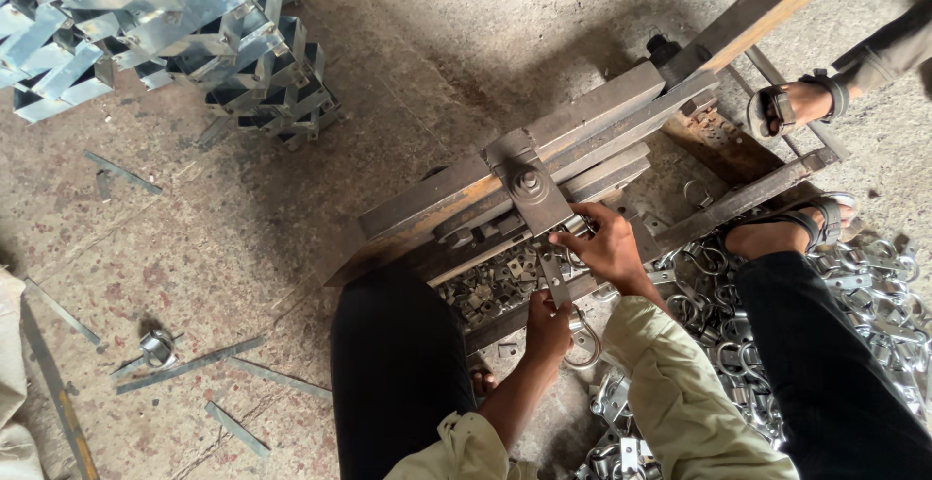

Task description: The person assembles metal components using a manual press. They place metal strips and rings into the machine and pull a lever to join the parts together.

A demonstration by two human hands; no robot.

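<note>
Centre of the frame: the right hand [607, 245] closes its fingers on the upper end of a flat metal strip [554, 281] at the hand press [529, 184]. Just below, the left hand [549, 327] grips the strip's lower end, with a metal ring [584, 336] hanging beside it. Stamped pieces [490, 291] lie under the press, left of the strip; a heap of ringed fittings [874, 286] lies at right.
</note>
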